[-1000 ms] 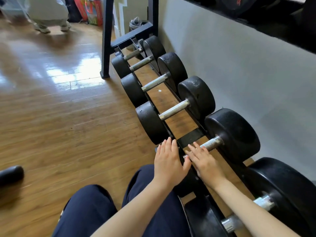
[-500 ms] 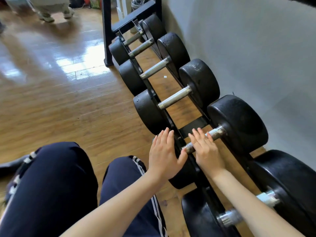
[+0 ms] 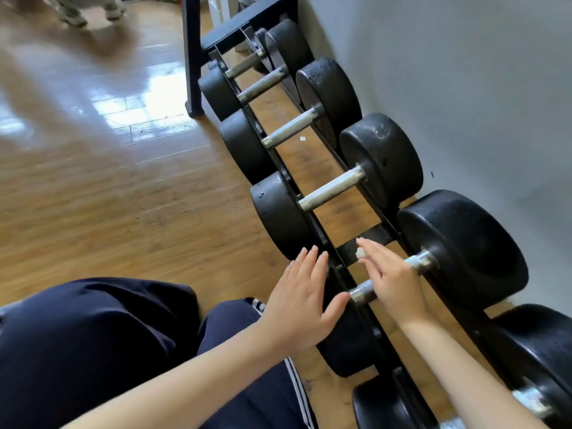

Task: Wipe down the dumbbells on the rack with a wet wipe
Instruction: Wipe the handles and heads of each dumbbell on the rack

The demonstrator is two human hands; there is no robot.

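A low black rack along the wall carries a row of black dumbbells with steel handles. My right hand lies flat over the handle of a large dumbbell. A small wad of white wet wipe shows under its fingertips. With fingers spread and nothing in it, my left hand rests on that dumbbell's near head, which it mostly hides.
More dumbbells line the rack further along, and one sits nearer on the right. A black upright post stands at the rack's far end. A person's feet are on the wooden floor. The grey wall runs close behind.
My right hand has slid along the handle, and the white wad now shows at its fingertips. My left hand stays on the near head. The view has dipped toward my legs.
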